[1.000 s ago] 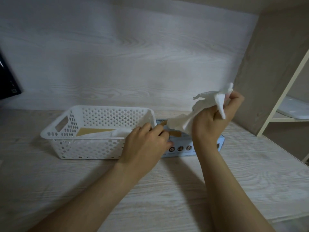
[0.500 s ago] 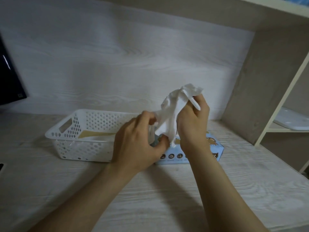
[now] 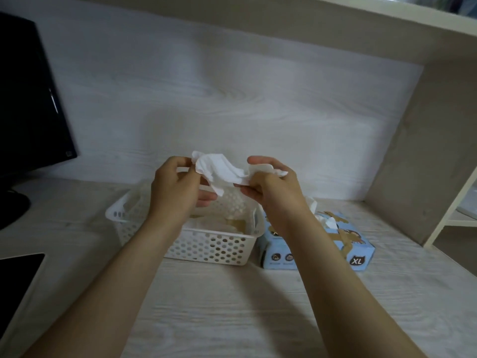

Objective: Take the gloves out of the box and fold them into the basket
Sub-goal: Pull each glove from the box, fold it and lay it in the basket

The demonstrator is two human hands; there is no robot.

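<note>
Up over the basket (image 3: 211, 232) that stands beside the box (image 3: 358, 244) on the bench (image 3: 232, 306), the thin white glove (image 3: 222, 169) sags limp and near weightless between left grip (image 3: 178, 187) and right grip (image 3: 271, 187), each pinching one end, so its edges look the surest hold for folding.

Centre of frame: a white perforated plastic basket (image 3: 211, 250) stands on the pale wood-grain desk (image 3: 232, 306). A pale blue cardboard glove box (image 3: 358, 250) sits just beside it to the right. Above the basket, a thin white glove (image 3: 222, 171) spans the two hands, pinched at its left end by the left hand (image 3: 178, 187) and at its right end by the right hand (image 3: 271, 187). Pale folded gloves (image 3: 214, 223) lie in the basket. Upper left: a black flat monitor (image 3: 25, 99). Lower left edge: a dark flat tablet (image 3: 18, 275) on the desk. Right: a beige upright shelf panel (image 3: 418, 151), behind the box.
</note>
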